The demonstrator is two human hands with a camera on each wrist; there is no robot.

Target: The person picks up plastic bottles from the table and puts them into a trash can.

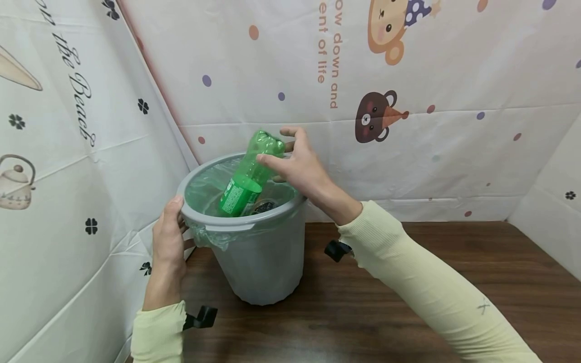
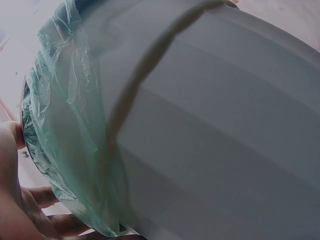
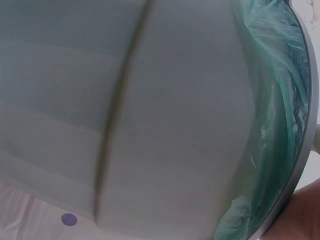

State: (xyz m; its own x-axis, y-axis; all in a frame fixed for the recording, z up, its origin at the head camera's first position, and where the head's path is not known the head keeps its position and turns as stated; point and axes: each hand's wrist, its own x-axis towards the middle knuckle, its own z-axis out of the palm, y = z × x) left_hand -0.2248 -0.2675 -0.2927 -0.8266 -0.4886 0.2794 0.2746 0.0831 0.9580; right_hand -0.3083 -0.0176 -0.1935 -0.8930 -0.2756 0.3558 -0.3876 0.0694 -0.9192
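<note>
A grey trash bin (image 1: 268, 262) stands on the table, its rim lined with a thin green plastic bag (image 1: 204, 194). My left hand (image 1: 168, 234) holds the bin at the left of the rim, thumb on top and fingers below. Over the bin's mouth, my right hand (image 1: 301, 164) holds a green plastic bottle (image 1: 251, 174) near its base, thumb on the near side. The bottle tilts with its labelled part down inside the bin. Beside it in the bin lies a dark round item (image 1: 263, 206), partly covered. In the left wrist view, the left fingers (image 2: 37, 197) reach beneath the rim.
The dark wooden tabletop (image 1: 386, 302) extends to the right of the bin. Printed white sheets (image 1: 272, 60) hang behind it, and another white sheet (image 1: 59, 212) hangs close at the left.
</note>
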